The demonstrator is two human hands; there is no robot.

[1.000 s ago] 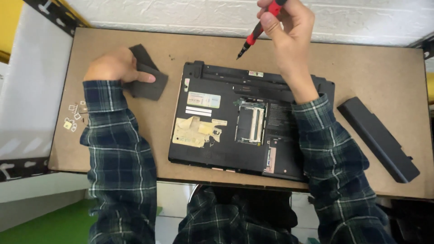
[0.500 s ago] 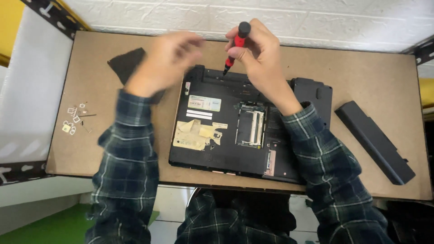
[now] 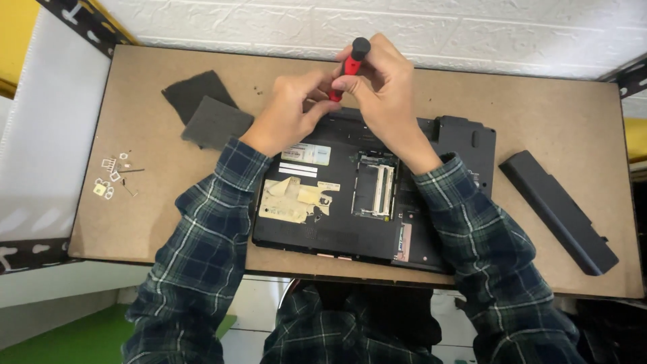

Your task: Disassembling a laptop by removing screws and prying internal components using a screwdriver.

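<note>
- The brown desk (image 3: pixel 552 128) carries everything, with a white brick wall behind it.
- An upturned black laptop (image 3: pixel 337 222) lies at the middle near the front edge, its memory bay open and torn yellowed labels on its base.
- A long black battery (image 3: pixel 558 210) lies apart at the right, its far end near the desk's front edge; a knock from a sleeve could send it off.
- Two dark cover panels (image 3: pixel 209 111) overlap at the left rear.
- The right hand (image 3: pixel 381 87) is closed around a red-and-black screwdriver (image 3: pixel 350 64), held upright at the laptop's rear edge.
- The left hand (image 3: pixel 290 111) pinches the screwdriver's lower shaft, steadying it. The tip is hidden, so I cannot tell whether it sits in a screw; if tilted or badly seated, it could slip and strip the head or gouge the case.
- Small screws and bits (image 3: pixel 111 182) lie loose near the left edge, easily scattered by a brushing cuff.
</note>
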